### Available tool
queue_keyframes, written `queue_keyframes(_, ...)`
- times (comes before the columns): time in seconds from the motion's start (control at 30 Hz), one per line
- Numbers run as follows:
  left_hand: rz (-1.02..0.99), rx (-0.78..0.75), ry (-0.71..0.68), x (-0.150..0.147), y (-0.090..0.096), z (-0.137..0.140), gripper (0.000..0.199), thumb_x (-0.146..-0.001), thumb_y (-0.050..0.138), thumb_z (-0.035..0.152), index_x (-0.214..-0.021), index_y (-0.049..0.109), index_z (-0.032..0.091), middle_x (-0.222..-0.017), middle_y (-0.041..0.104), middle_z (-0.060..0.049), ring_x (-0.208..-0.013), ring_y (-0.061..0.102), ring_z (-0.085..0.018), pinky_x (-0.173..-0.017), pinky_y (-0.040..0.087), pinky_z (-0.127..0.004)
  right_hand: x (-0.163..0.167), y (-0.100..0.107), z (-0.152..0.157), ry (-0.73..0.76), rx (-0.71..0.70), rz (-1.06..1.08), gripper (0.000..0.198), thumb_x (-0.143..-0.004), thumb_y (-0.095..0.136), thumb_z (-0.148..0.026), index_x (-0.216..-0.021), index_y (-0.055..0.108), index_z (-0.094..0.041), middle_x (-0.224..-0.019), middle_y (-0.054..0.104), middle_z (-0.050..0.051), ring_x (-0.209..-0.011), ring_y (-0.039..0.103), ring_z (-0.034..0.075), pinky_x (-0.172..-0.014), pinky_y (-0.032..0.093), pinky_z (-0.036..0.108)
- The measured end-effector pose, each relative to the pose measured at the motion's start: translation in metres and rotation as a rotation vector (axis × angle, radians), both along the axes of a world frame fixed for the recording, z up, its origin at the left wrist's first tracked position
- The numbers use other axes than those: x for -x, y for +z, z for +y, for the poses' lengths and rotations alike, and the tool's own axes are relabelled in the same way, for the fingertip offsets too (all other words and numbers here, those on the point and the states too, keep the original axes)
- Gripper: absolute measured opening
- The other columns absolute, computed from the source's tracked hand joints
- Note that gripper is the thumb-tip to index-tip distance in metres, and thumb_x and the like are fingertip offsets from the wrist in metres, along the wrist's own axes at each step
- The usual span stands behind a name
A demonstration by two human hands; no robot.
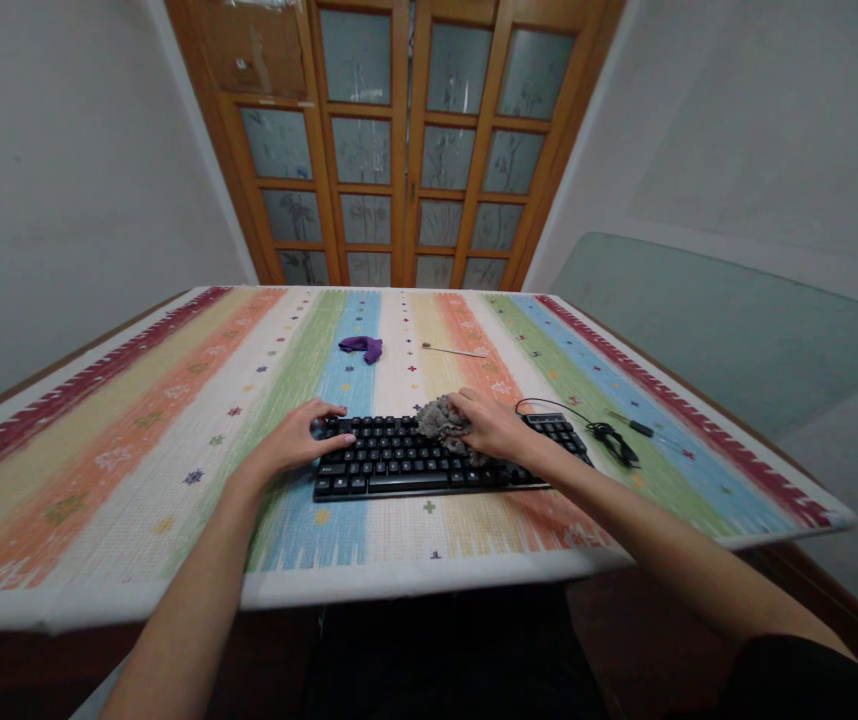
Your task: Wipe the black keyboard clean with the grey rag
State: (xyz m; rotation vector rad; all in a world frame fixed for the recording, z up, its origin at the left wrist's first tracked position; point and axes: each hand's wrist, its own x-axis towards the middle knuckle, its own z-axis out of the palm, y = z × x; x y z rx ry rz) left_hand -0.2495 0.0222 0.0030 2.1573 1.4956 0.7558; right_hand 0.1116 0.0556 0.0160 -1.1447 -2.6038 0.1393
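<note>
A black computer keyboard (406,480) lies flat across the table in front of me, its long edge toward me. My left hand (298,437) grips the keyboard's left end, with the thumb over the keys and the fingers at the far left corner. My right hand (493,428) is closed on a crumpled grey cloth (440,422), which rests on the keys right of the middle. The cloth and my right forearm hide part of the keys. A coiled black cable (613,445) runs from the keyboard's far right side onto the table.
Beyond the keyboard lie a small purple fabric-like item (361,347) and a thin stick (455,350) with a dark tip. A slim dark-handled tool (640,428) is near the cable. A striped cloth covers the table (136,440); wooden glazed doors (406,150) stand behind.
</note>
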Motion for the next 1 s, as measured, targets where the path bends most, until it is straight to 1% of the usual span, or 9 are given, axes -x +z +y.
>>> queue_keyframes(0.17, -0.01, 0.003, 0.003, 0.0, 0.0, -0.001, 0.054, -0.077, 0.071, 0.065, -0.109, 0.075, 0.022, -0.112, 0.075, -0.014, -0.097, 0.069, -0.031, -0.096, 0.054, -0.053, -0.023, -0.001, 0.001, -0.012, -0.007, 0.018, 0.025, -0.078, 0.067, -0.009, -0.098, 0.055, -0.021, -0.096, 0.058, 0.005, -0.085, 0.054, 0.022, -0.07, 0.033, 0.028)
queue_keyframes(0.33, -0.004, -0.001, 0.0, 0.0, 0.0, -0.001, 0.055, -0.078, 0.07, 0.066, -0.11, 0.075, 0.022, -0.113, 0.074, -0.015, -0.098, 0.069, -0.031, -0.097, 0.054, -0.052, -0.044, 0.001, -0.002, -0.047, 0.017, 0.012, 0.026, -0.077, 0.066, -0.009, -0.098, 0.056, -0.021, -0.097, 0.06, 0.006, -0.085, 0.055, 0.023, -0.071, 0.036, 0.029)
queue_keyframes(0.5, 0.002, -0.01, -0.004, 0.002, -0.002, 0.001, 0.055, -0.078, 0.07, 0.066, -0.11, 0.075, 0.022, -0.113, 0.075, -0.013, -0.096, 0.069, -0.03, -0.097, 0.054, -0.051, -0.067, -0.001, -0.003, -0.073, -0.007, 0.0, 0.037, -0.073, 0.064, -0.005, -0.106, 0.059, -0.022, -0.102, 0.063, 0.007, -0.091, 0.058, 0.025, -0.075, 0.041, 0.03)
queue_keyframes(0.63, 0.018, -0.01, -0.009, 0.002, -0.002, 0.002, 0.053, -0.078, 0.071, 0.064, -0.11, 0.075, 0.021, -0.112, 0.075, -0.013, -0.1, 0.069, -0.03, -0.097, 0.053, -0.05, -0.085, -0.004, -0.002, -0.068, -0.038, 0.023, 0.033, -0.078, 0.071, -0.014, -0.108, 0.06, -0.023, -0.101, 0.063, 0.007, -0.089, 0.059, 0.025, -0.075, 0.044, 0.031)
queue_keyframes(0.73, 0.021, -0.008, -0.004, 0.002, -0.002, 0.002, 0.052, -0.078, 0.071, 0.063, -0.109, 0.075, 0.021, -0.112, 0.075, -0.013, -0.099, 0.069, -0.03, -0.097, 0.053, -0.051, -0.095, -0.005, 0.0, -0.059, -0.04, 0.03, 0.027, -0.082, 0.074, -0.022, -0.105, 0.06, -0.022, -0.102, 0.064, 0.008, -0.088, 0.059, 0.025, -0.074, 0.044, 0.032)
queue_keyframes(0.83, 0.016, -0.01, -0.004, 0.002, -0.002, 0.001, 0.051, -0.078, 0.071, 0.063, -0.108, 0.075, 0.022, -0.111, 0.075, -0.013, -0.097, 0.069, -0.031, -0.096, 0.053, -0.052, -0.102, -0.003, 0.002, -0.075, -0.018, 0.015, 0.024, -0.083, 0.075, -0.024, -0.1, 0.058, -0.022, -0.099, 0.064, 0.007, -0.085, 0.059, 0.024, -0.072, 0.042, 0.031)
queue_keyframes(1.0, 0.009, -0.012, -0.004, 0.002, -0.002, 0.001, 0.051, -0.078, 0.071, 0.063, -0.107, 0.075, 0.022, -0.111, 0.075, -0.014, -0.096, 0.069, -0.031, -0.095, 0.054, -0.053, -0.113, 0.001, 0.003, -0.115, 0.002, -0.008, 0.025, -0.082, 0.076, -0.025, -0.099, 0.057, -0.021, -0.097, 0.063, 0.007, -0.084, 0.058, 0.024, -0.071, 0.04, 0.03)
